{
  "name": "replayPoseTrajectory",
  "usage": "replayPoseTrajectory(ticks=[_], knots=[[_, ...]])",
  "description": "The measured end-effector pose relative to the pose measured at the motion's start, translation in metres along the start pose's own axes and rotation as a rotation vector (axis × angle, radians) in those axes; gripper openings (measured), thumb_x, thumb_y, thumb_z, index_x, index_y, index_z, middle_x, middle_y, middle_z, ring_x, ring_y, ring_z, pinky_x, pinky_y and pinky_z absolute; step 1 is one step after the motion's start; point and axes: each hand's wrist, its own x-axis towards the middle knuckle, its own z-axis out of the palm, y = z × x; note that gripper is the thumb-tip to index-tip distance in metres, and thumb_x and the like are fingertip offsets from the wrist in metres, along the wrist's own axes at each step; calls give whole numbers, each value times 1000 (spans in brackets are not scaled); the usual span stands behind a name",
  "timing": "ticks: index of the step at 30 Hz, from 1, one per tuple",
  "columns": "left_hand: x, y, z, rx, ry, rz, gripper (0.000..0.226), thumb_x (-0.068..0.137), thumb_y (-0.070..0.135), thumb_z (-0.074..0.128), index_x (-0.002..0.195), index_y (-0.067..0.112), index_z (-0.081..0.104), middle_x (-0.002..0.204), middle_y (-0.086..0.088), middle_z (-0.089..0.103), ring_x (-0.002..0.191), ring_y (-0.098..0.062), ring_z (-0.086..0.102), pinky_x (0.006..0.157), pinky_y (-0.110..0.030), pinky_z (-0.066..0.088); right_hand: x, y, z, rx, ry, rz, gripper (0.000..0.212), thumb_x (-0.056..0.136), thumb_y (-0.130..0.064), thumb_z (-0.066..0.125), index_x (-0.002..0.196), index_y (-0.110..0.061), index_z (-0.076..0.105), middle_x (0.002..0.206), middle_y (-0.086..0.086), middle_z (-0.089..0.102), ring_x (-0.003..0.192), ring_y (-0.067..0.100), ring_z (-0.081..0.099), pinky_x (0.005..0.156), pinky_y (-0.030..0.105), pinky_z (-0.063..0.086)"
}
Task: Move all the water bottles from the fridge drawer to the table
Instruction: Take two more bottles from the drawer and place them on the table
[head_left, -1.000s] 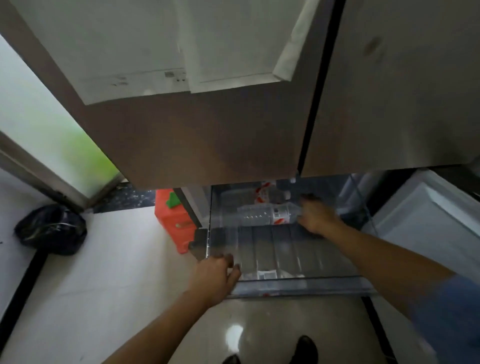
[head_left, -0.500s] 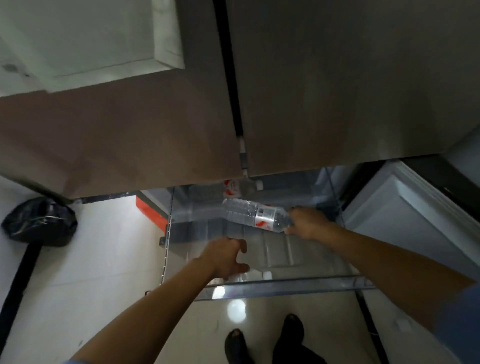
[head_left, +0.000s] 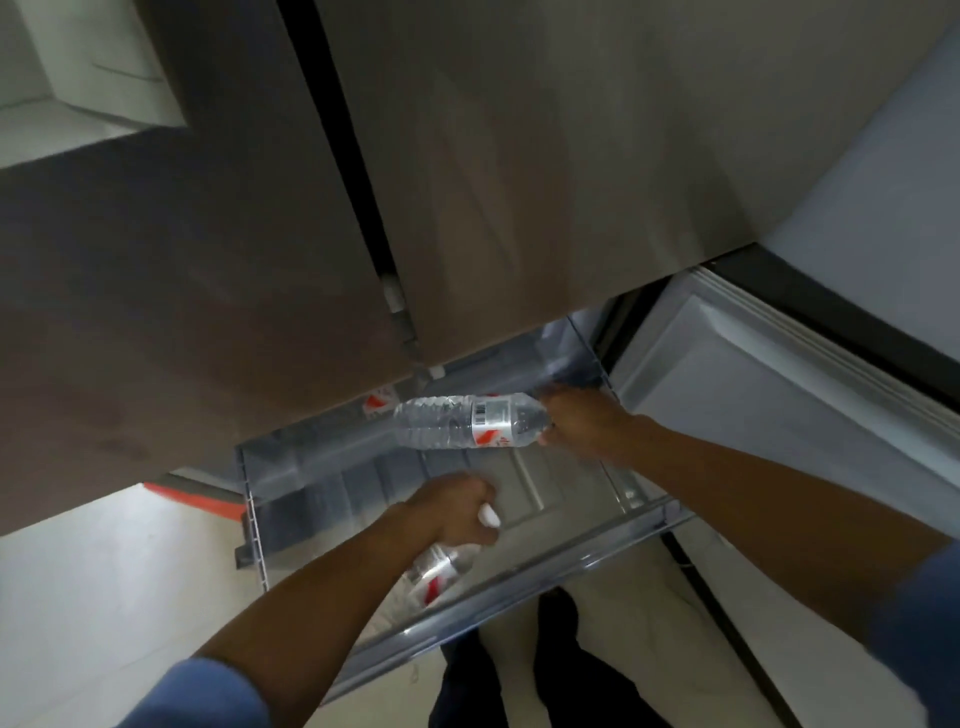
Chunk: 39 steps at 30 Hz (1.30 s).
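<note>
Head view: right hand (head_left: 584, 423) wrapped round neck of water bottle (head_left: 467, 427), held level above fridge drawer (head_left: 524, 592). Left hand (head_left: 452, 512) fisted on second bottle (head_left: 441, 564), white cap (head_left: 489, 516) showing.

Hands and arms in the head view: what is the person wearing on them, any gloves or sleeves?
No gloves: both hands, left hand and right hand, are bare, with no rings or watch visible. The forearms are uncovered. A blue sleeve starts near the left elbow, and a matching blue sleeve covers the right upper arm.

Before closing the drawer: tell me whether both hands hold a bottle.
Yes: the right hand grips one bottle, the left hand another.
</note>
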Motion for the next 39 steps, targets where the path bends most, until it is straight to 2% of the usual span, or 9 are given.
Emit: replayPoseTrajectory(ticks=[4,9,13,18,23,26,30,34,39], knots=[[-9,-21,-31,-36,154,-32,37,78,44,69,108,24,63,117,-2,64,106,-23,60,78,-25,42,-13,-6,-6,40,53,10,36,91,-31,59,121,-11,56,111,8,64,97,23,62,69,20,37],[-34,-39,-57,67,249,26,30,82,45,61,101,22,61,115,-7,65,104,-26,60,70,-26,37,-42,-17,-11,140,113,-84,55,90,-43,46,133,-9,50,104,13,64,90,25,62,55,9,29],[-61,-45,-66,149,303,41,20,81,45,57,81,26,53,102,-7,66,93,-25,61,71,-28,43,-63,-28,-7,134,163,-65,48,97,-41,46,137,-14,48,113,13,65,96,24,62,71,24,39],[-96,-45,-69,253,377,54,42,77,57,50,96,22,62,98,-1,68,92,-23,63,76,-30,49,-79,-50,-21,64,445,-64,32,95,-37,51,107,-9,61,101,15,68,91,31,63,66,30,35],[-143,-23,-69,315,459,7,28,89,44,52,99,19,57,96,-5,63,89,-22,61,76,-32,48,-94,-72,-48,-122,614,-133,41,88,-50,42,105,-17,61,93,9,71,82,30,64,68,37,49],[-172,-12,-69,400,615,-35,33,88,46,46,103,17,53,93,-9,66,85,-28,62,70,-34,44,-110,-76,-63,-178,689,-146,34,90,-46,50,104,-18,62,91,9,71,83,32,64,65,34,43],[-208,8,-63,461,918,-86,49,79,53,26,98,16,51,74,-15,67,68,-39,62,58,-37,44,-140,-77,-82,-210,854,-229,52,82,-60,36,93,-17,64,78,10,70,70,31,64,57,29,34],[-255,43,-58,330,1148,-190,47,80,57,26,87,17,51,65,-10,64,58,-31,62,56,-37,53,-173,-91,-103,-173,1005,-354,36,80,-47,53,79,-14,65,61,8,65,53,31,60,49,27,34],[-335,82,-28,216,1425,-343,45,76,55,35,77,15,56,61,-10,63,49,-24,51,50,-29,44,-214,-126,-111,-105,1027,-508,45,82,-53,42,80,-14,64,60,7,64,52,29,57,49,28,35]])
